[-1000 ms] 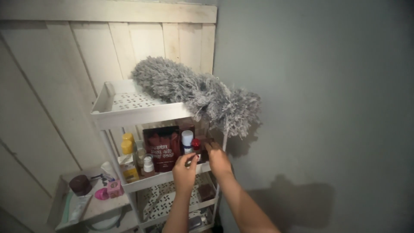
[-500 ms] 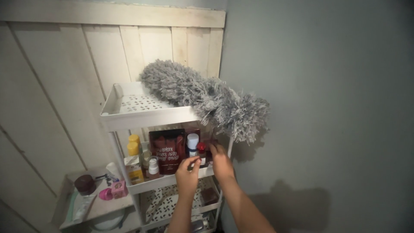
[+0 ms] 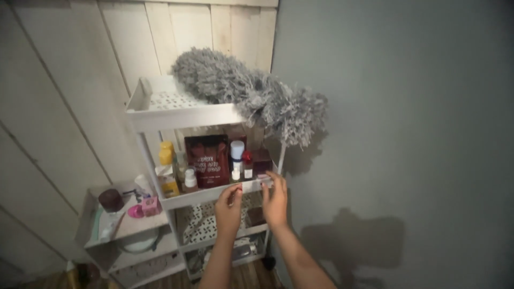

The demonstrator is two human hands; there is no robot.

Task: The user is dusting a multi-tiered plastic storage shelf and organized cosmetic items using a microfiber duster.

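My left hand (image 3: 229, 207) and my right hand (image 3: 275, 200) are raised to the front rim of the middle tray (image 3: 203, 196) of a white plastic cart. The left hand's fingers are curled together just below the rim, with nothing visible in them. Fingers extended, the right hand rests against the rim's right corner. Just above them stand a small red-capped bottle (image 3: 247, 164), a white spray bottle (image 3: 236, 159), a dark box (image 3: 262, 160) and a dark red pouch (image 3: 208, 160). A grey fluffy duster (image 3: 251, 96) lies across the top tray (image 3: 182, 116).
Yellow bottles (image 3: 167, 155) and a small white-capped bottle (image 3: 189, 180) stand at the tray's left. A low side shelf (image 3: 126, 227) holds a dark jar (image 3: 111, 199) and pink items (image 3: 150, 206). A grey wall (image 3: 407, 134) is on the right, white planks (image 3: 64, 107) on the left.
Both hands have come down from the small bottle and dark box to the tray's front rim. The view has tilted lower, showing more of the cart's bottom shelves.
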